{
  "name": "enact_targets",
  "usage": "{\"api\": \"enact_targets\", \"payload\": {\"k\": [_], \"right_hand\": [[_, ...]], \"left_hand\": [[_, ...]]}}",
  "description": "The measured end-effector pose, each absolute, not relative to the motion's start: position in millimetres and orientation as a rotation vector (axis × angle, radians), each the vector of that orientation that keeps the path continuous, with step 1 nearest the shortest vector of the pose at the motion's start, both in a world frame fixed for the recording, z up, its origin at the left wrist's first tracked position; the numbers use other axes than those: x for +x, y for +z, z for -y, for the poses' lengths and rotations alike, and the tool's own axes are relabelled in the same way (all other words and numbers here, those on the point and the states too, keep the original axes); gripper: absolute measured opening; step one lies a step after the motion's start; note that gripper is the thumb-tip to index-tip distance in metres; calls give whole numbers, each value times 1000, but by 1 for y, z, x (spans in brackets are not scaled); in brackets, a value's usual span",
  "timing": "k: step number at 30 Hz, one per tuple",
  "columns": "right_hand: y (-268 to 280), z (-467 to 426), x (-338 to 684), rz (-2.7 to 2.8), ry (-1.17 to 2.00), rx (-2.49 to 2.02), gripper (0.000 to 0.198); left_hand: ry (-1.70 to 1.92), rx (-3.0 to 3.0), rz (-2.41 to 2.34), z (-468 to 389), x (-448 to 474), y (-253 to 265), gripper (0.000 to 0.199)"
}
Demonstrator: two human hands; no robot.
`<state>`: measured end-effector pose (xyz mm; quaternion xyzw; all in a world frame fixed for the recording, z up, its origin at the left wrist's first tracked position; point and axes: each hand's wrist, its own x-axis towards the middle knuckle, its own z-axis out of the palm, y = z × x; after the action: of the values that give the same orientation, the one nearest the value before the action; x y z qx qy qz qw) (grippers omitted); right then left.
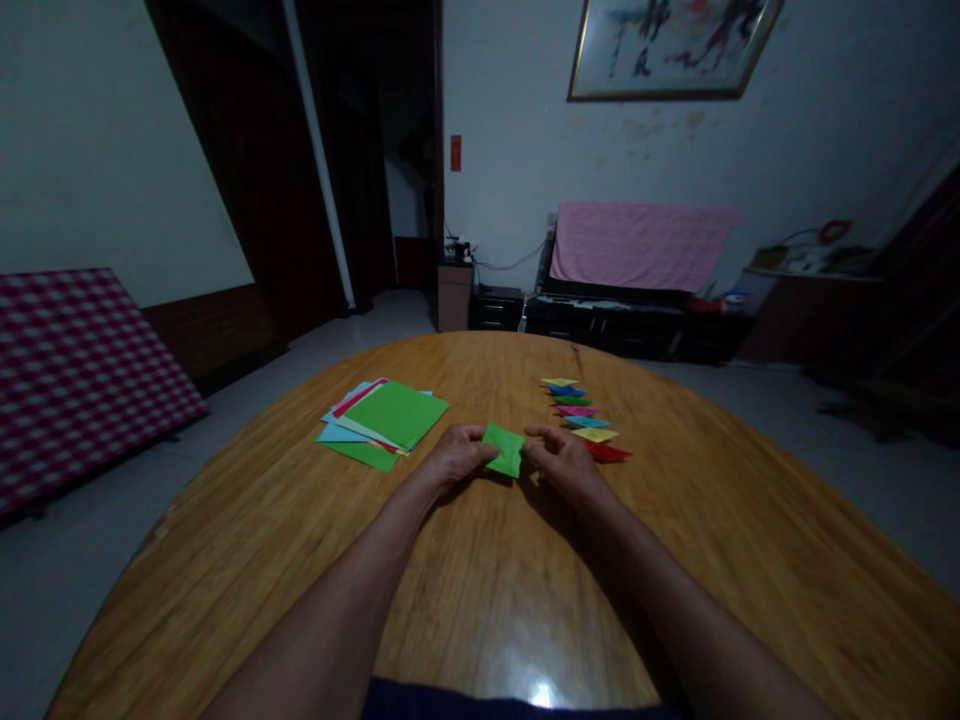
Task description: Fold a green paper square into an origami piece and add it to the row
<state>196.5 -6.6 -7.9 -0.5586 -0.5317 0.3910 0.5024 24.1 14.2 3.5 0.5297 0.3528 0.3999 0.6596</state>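
Observation:
A small folded square of green paper [504, 450] is held just above the table between my two hands. My left hand [459, 454] pinches its left edge, thumb on top. At its right edge, the fingertips of my right hand [562, 460] are closed on the paper. To the left lies a loose stack of coloured sheets [401, 412], a green one on top. Right of my right hand runs a row of several folded paper boats [576, 411] in yellow, blue, green, pink and red; the red boat [609, 453] is nearest that hand.
The round wooden table [465, 580] fills the foreground, its far edge curving in front of a low black cabinet [607, 325]. A pink cloth [641, 245] covers something on the cabinet. At the left stands a red-and-white checked panel [82, 380].

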Motion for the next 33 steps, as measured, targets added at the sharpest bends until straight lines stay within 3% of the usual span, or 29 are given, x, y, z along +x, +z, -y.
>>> {"api": "enact_targets", "payload": {"k": [5,9,18,24,33], "right_hand": [[-21,4,199,1449,849,-1426,27],[-18,8,195,1475,886,-1407,19],[-13,11,195,1714,500,-1516,17],[-8,14,195,1907,64,-1420,19],[-17,23,182,2116,111,-1273,19]], "left_hand": [[946,1509,-1057,-28,25,-12,21],[1054,1772,-1331,-30,27,-14,43],[898,2347,-1345,-21,23,-17,19],[744,2487,-1394,-20,21,-19,18],[698,2586,-1329,-23,14,-19,24]]}}
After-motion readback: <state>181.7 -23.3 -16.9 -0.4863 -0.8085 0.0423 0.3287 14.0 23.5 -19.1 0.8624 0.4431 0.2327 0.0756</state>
